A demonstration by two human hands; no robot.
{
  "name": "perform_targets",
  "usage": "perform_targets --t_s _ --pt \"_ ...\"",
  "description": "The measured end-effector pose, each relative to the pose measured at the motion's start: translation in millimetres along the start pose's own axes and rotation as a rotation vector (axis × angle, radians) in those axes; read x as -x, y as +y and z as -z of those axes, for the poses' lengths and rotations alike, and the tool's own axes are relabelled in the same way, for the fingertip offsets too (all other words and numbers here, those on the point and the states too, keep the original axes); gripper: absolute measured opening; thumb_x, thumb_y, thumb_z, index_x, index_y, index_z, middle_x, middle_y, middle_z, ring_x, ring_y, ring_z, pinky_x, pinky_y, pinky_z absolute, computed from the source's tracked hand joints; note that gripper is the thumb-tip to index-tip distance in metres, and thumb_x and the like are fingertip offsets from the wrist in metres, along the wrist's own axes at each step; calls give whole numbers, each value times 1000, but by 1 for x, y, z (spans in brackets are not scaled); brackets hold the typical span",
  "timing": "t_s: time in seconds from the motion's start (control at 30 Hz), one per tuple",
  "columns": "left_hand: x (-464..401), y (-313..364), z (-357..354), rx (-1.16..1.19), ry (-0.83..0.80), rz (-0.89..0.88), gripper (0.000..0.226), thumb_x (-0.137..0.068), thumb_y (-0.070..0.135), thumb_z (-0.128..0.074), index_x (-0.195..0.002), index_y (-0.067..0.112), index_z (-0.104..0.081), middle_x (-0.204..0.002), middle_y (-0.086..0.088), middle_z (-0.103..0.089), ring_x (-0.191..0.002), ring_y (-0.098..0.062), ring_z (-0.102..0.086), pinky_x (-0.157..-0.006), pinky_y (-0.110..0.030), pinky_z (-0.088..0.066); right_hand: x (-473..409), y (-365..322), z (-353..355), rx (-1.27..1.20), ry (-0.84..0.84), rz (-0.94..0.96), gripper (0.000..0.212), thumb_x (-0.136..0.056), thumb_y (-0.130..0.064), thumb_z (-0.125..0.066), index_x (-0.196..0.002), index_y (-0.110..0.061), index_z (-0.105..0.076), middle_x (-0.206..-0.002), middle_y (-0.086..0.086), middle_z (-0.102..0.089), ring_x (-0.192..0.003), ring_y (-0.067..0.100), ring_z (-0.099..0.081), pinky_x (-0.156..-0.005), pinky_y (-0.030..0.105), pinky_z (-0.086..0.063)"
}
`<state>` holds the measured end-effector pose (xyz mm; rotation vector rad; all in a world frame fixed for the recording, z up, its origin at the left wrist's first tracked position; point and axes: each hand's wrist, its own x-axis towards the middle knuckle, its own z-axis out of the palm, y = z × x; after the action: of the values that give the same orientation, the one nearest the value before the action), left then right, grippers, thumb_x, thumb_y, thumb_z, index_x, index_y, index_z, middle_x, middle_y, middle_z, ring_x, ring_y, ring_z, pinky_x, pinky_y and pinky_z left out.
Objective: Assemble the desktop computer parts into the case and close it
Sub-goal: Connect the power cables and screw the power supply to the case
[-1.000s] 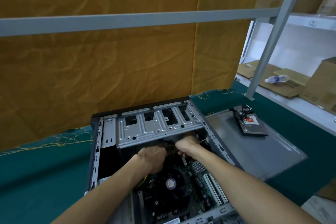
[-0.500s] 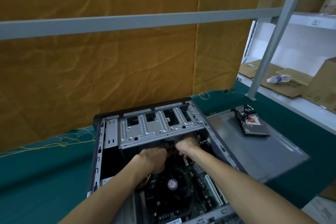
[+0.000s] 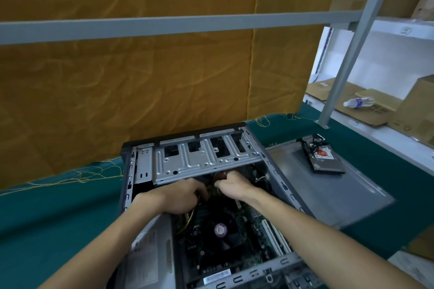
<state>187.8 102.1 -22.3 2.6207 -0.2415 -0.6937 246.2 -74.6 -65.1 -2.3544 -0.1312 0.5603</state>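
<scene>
An open computer case lies on its side on a green-covered worktop, its interior facing up. Both hands reach into the case just below the grey metal drive cage. The left hand is curled, knuckles up, around something among the yellow wires; what it holds is hidden by the fingers. The right hand is likewise curled, gripping a small part at the cage's lower edge, which cannot be identified. Below the hands sit the motherboard and its round cooling fan; the power supply lies at the near left. To the right, touching the worktop, rests the flat grey side panel, with 1 hard drive and its cables on top. An orange cloth hangs behind; a plastic bottle lies on cardboard on the shelf to the right.
</scene>
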Motion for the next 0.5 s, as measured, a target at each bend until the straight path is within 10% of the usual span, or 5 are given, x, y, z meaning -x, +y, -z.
perform_targets --t_s 0.27,0.5 --pt "22 -32 -1 44 15 181 41 -94 17 -39 -129 30 -55 -134 -1 -59 -122 -19 -55 -106 -38 -46 13 -5 0 -24 -71 169 30 -87 -43 -76 -98 -16 -80 -99 1 -77 -95 17 -70 -90 34 -54" --pt "24 -30 -3 85 63 221 51 -96 15 -40 -145 18 -52 -149 -6 -53 -135 -23 -48 -105 -30 -40 24 -7 0 125 -116 130 36 -81 -15 -73 -116 -17 -64 -85 -5 -61 -66 7 -53 -46 19 -37"
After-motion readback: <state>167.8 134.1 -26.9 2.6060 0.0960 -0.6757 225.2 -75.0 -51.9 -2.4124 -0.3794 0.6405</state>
